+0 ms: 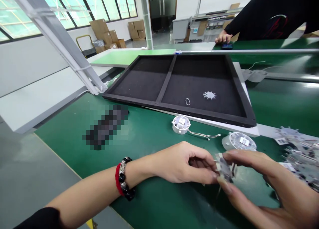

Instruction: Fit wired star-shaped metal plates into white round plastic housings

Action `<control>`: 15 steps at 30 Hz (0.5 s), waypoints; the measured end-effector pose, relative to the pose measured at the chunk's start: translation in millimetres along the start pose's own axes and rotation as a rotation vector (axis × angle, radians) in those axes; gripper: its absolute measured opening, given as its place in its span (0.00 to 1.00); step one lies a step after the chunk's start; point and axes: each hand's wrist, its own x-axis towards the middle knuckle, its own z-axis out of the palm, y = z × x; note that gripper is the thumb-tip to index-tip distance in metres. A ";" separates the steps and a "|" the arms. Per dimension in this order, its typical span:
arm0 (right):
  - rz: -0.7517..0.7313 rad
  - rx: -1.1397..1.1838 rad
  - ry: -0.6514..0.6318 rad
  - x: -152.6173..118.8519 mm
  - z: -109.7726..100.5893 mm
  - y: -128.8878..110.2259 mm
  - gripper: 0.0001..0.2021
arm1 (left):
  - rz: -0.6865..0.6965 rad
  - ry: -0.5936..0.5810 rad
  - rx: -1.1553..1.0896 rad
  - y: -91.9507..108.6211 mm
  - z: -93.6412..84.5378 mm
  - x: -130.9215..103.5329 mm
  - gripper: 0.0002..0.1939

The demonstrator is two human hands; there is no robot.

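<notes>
Both of my hands meet at a small translucent plate with metal parts [225,169], held tilted above the green table [149,132]. My left hand [181,164] pinches its left edge between thumb and fingers. From the right, my right hand [264,182] grips the same plate by thumb and forefinger. Just beyond my hands stands a round white housing [238,142] with a labelled disc inside. Farther left is another round white housing [181,124], with thin wires trailing to the right. A pile of spiked clear plates [302,156] lies beside my right hand.
A black two-part tray [164,84] holds a spiked disc [209,95] and a small white loop [187,101]. A blurred dark object [106,127] lies at left. Across the tables, a person in black [271,20] rests a hand near a phone [227,46].
</notes>
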 end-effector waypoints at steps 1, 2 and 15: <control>0.001 0.001 0.003 -0.4 0.7 -0.1 0.14 | -0.002 0.001 0.012 0.3 -0.1 -0.4 0.09; 0.003 0.004 0.005 -0.8 1.1 0.0 0.14 | -0.005 -0.001 0.025 0.8 -0.1 -0.8 0.10; 0.142 0.072 -0.026 -12.7 -0.2 4.8 0.18 | 0.014 -0.079 0.045 3.6 -2.0 -3.9 0.13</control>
